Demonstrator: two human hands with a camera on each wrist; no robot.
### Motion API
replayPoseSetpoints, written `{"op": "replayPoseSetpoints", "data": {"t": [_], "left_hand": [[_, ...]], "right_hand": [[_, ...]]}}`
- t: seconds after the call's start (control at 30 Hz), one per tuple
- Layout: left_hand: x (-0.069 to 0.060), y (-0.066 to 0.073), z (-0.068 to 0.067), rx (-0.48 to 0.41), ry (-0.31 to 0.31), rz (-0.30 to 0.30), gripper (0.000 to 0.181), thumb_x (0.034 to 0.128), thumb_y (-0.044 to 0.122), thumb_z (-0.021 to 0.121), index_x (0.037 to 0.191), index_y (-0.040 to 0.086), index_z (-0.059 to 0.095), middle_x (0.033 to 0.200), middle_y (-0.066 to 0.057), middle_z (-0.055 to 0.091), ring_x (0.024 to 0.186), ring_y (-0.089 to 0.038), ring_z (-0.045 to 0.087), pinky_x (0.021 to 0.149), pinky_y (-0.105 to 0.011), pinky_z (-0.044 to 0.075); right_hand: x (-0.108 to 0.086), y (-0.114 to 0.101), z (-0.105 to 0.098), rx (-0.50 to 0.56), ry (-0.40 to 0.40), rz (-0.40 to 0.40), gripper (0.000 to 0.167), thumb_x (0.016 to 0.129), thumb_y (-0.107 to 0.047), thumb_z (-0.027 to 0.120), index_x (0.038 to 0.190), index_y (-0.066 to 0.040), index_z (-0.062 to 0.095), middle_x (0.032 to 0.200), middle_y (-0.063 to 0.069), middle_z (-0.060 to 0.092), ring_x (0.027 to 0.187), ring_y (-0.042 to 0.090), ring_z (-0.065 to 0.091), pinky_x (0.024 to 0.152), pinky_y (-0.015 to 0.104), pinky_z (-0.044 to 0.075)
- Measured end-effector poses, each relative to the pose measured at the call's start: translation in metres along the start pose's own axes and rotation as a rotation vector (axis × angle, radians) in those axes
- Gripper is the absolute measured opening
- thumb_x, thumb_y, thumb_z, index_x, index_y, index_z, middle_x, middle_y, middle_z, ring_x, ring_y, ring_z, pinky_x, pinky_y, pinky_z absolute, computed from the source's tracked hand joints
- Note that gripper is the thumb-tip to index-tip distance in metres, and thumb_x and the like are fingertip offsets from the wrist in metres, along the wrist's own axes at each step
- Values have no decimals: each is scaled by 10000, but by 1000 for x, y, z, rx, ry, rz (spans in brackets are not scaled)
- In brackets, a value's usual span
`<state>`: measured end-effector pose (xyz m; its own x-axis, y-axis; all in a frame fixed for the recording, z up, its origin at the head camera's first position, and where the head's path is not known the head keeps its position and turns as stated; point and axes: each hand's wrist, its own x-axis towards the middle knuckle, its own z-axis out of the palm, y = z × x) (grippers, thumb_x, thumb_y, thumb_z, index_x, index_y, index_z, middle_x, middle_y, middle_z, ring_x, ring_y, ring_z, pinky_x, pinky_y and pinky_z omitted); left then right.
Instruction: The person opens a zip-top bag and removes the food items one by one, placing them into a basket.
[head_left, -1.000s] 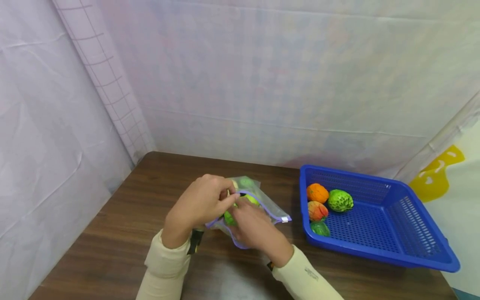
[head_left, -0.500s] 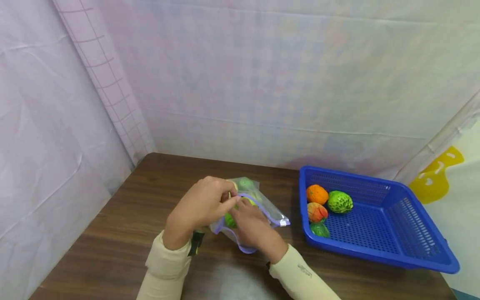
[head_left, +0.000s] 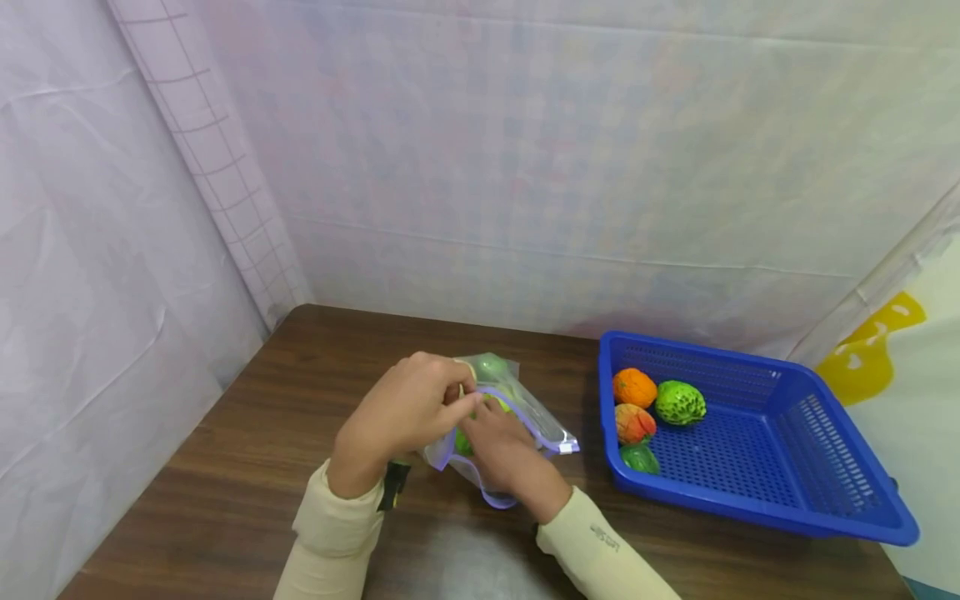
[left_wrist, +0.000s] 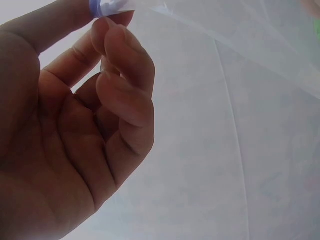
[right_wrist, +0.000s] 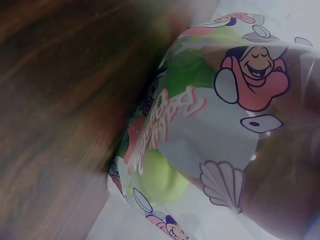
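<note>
Thumb and forefinger of my left hand pinch the purple-edged mouth of a clear zip bag; its other fingers are curled, as the left wrist view shows. My right hand reaches into the open mouth, its fingertips over a bright green fruit and partly hidden. Another green fruit lies in the bag's far end. In the right wrist view, cartoon-printed plastic covers the hand, a pale green round fruit and a darker green thing. The fingers' grip inside cannot be made out.
A blue perforated basket stands at the right of the dark wooden table. Along its left side lie an orange, a bumpy green fruit, a red-orange fruit and a dark green one. White sheeting hangs behind.
My right hand has shifted slightly toward me inside the bag, and the bag's near rim has dropped a little. The left hand stays nearly still at the mouth.
</note>
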<state>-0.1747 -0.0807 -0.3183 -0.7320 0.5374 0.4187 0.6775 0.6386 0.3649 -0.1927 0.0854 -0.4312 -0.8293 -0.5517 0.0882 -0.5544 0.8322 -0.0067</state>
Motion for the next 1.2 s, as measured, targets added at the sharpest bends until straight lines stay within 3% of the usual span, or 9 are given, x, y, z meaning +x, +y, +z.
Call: {"op": "replayPoseSetpoints", "data": {"t": [0.23,0.47,0.6,0.8,0.97,1.1,1.2], "left_hand": [[0,0,0,3,5,6,116,885,157,670,785,198,713,590,124,458,529,-6,379,494,-200,339],[1,0,0,-1,-2,-8,129,903,178,678,780,202,710,597,117,469,539,-14,393,499,-206,351],[1,0,-1,1,8,-8,125,912,200,694,790,203,720,590,121,456,534,-8,383,491,-205,341],[1,-1,-1,2,18,-10,120,919,227,712,803,200,728,588,130,464,531,-3,394,493,-206,352],[2,-1,-1,6,10,-24,131,921,245,716,795,212,723,587,134,470,534,-12,409,501,-213,360],[2,-1,-1,6,0,-39,126,921,247,710,798,222,721,588,135,470,534,-16,416,500,-219,361],[1,-1,-1,10,-1,-44,114,917,242,707,805,222,723,589,134,467,537,-18,416,501,-221,360]], "right_hand": [[-2,-1,-3,12,52,-22,555,875,-372,763,1368,-233,548,1355,13,606,1166,245,544,785,398,556],[-9,-5,-17,14,120,-23,408,817,-295,800,1174,-200,626,1171,11,645,1073,246,566,768,408,546],[-13,-6,-27,21,123,-15,492,807,-283,798,1252,-200,604,1214,14,646,1115,251,575,802,438,557],[-22,-5,-48,30,118,-46,585,774,-262,825,1303,-191,585,1297,22,640,1245,255,568,996,413,513],[-31,-5,-63,19,91,-77,688,776,-282,842,1397,-230,549,1396,36,581,1250,273,581,1042,447,492],[-37,-7,-73,17,88,-106,688,774,-290,849,1392,-199,561,1408,68,577,1244,263,594,1130,457,417],[-42,-9,-80,24,79,-108,670,774,-302,856,1371,-189,573,1388,59,579,1219,286,599,1072,462,470]]}}
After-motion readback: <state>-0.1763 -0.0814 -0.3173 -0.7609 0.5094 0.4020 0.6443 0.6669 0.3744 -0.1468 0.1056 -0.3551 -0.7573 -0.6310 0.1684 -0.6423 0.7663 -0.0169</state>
